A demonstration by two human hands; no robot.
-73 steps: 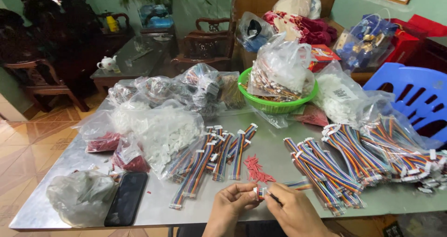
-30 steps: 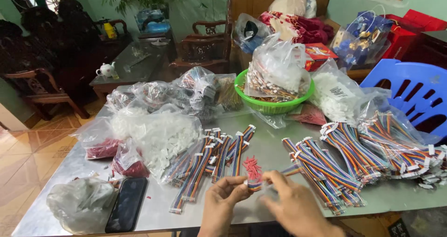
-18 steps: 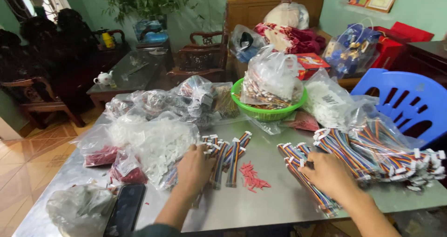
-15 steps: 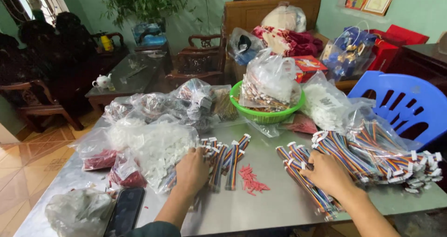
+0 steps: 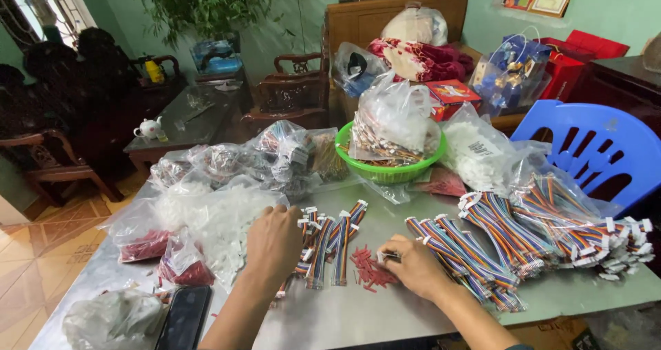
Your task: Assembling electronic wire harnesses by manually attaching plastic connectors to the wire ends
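My left hand lies palm down on the left edge of a row of short rainbow ribbon cables with white end connectors, next to a clear bag of white plastic parts. My right hand rests on the metal table, fingertips pinching something small at the edge of a little heap of red pieces. A larger spread of rainbow cables lies just right of that hand. What the fingertips hold is too small to make out.
A green basket holding a bag of cables stands behind. Bags of red parts, a black phone and a crumpled bag lie left. A blue plastic chair stands right; wooden chairs and a glass table stand beyond.
My hands were together at the front edge holding a small piece. They moved apart and forward: the left onto the short cables, the right first to the long cables, then to the red pieces.
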